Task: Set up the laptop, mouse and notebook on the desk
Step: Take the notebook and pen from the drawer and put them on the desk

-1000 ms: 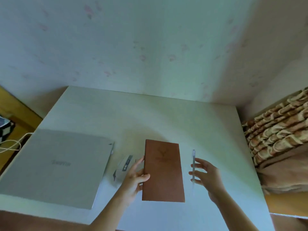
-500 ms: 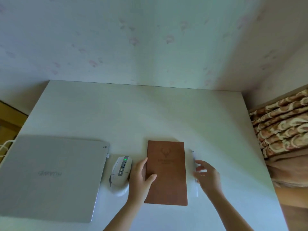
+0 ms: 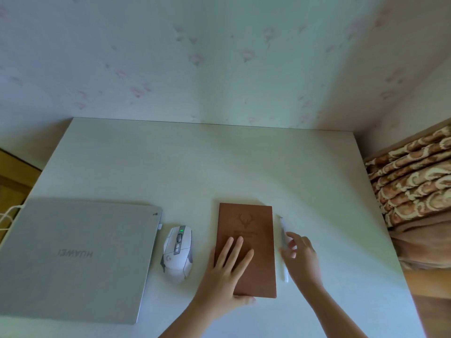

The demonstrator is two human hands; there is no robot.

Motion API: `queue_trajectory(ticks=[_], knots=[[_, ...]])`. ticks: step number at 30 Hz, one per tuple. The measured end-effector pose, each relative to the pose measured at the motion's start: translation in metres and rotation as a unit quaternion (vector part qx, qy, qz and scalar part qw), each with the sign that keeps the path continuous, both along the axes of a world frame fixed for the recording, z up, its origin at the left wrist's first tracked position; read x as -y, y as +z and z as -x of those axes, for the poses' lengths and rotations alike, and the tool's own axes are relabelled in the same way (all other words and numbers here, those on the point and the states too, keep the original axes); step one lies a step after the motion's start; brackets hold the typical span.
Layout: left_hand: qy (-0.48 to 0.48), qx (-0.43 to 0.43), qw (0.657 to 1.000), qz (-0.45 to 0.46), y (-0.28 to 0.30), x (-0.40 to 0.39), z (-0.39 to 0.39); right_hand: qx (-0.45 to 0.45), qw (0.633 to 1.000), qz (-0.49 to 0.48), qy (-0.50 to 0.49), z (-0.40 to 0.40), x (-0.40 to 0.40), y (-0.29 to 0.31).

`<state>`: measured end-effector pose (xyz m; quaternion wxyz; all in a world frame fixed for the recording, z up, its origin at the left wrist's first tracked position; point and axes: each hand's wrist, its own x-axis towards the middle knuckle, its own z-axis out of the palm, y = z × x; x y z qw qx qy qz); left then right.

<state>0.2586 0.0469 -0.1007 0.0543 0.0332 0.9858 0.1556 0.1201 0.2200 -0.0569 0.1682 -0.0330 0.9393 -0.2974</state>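
Note:
A brown notebook with a deer emblem lies closed on the white desk, near the front middle. My left hand rests flat on its lower left part, fingers spread, thumb along the near edge. A white pen lies just right of the notebook, parallel to it. My right hand hovers at the pen with loosely curled, blurred fingers, and the pen stays on the desk. A white mouse with a green light sits left of the notebook. The closed silver laptop lies at the front left.
A white cable runs off the desk's left edge by the laptop. A patterned brown blanket lies beyond the desk's right edge. A floral papered wall stands behind the desk. Wooden floor shows at far left.
My left hand has moved from the notebook's left edge onto its cover and now lies flat. The notebook has settled square on the desk. My right hand stays by the pen.

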Motion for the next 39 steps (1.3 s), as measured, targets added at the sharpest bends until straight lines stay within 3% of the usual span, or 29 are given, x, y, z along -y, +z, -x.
queue_trajectory(ticks=[10,19,33,39], knots=[[0.024,0.024,0.999,0.022,0.016,-0.008,0.01,0.017,0.998,-0.02,0.049,-0.013,-0.003,0.008],[0.041,0.088,0.993,0.067,0.063,-0.001,0.032,-0.027,0.994,-0.018,0.101,-0.018,-0.004,0.055],[0.117,-0.097,0.988,0.04,0.148,0.013,0.023,-0.162,0.979,-0.01,0.126,-0.027,-0.007,0.132],[0.064,-0.155,0.986,0.019,0.184,0.005,0.022,-0.225,0.971,-0.02,0.073,-0.057,-0.025,0.166]])
